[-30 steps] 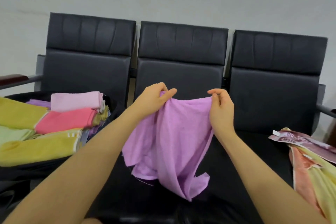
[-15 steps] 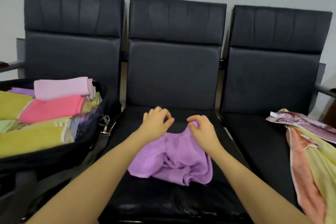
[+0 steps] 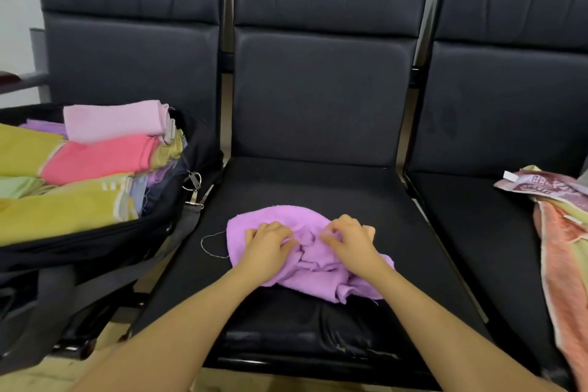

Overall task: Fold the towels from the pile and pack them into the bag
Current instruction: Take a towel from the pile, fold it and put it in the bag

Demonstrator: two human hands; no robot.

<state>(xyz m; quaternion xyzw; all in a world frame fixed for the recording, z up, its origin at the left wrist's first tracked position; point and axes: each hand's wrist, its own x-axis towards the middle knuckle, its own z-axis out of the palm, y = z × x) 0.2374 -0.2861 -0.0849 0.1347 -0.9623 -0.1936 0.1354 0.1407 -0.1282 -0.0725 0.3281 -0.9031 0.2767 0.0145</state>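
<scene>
I note the purple towel (image 3: 305, 251) lies bunched on the middle seat (image 3: 318, 188), bag (image 3: 95, 242) at nine o'clock. Left hand (image 3: 267, 248) and right hand (image 3: 348, 240) rest on it, fingers bent, apparently pinching folds. Risk: creases trapped, giving a lumpy fold.

A: Where does the view look from?

B: There is only one view, worn on the person's head. It faces forward and down onto the middle black padded leather seat (image 3: 318, 197) of a row of three.

A: How near is it?

B: Close. Both bare forearms enter from the bottom edge, and the left hand (image 3: 269, 247) and right hand (image 3: 348, 240) sit near the centre. The wide angle also takes in the open black fabric bag (image 3: 95, 242) at the left edge, the loose pile of orange and yellow towels (image 3: 563, 251) at the right edge, and the chair backs above.
</scene>
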